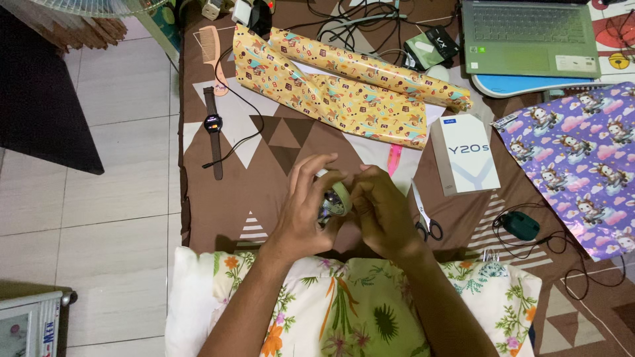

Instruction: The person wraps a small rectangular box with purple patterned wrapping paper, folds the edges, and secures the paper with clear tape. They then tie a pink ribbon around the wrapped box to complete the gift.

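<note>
My left hand [305, 206] and my right hand [383, 211] meet over the brown patterned bedspread [264, 178], both closed around a roll of clear tape [337, 196]. The roll stands on edge between my fingers, partly hidden by them. Just beyond lie yellow patterned wrapping paper [344, 89], a pink strip [395, 159] and a white phone box [464, 153]. Scissors [423, 215] rest on the spread right of my right hand.
A flowered pillow [350, 311] sits under my forearms. A wristwatch [213, 129] and comb [211, 49] lie at the left, a laptop [529, 33] at the back right, purple wrapping paper [582, 158] and a dark mouse [520, 225] at the right. Tiled floor [112, 165] lies left of the bed.
</note>
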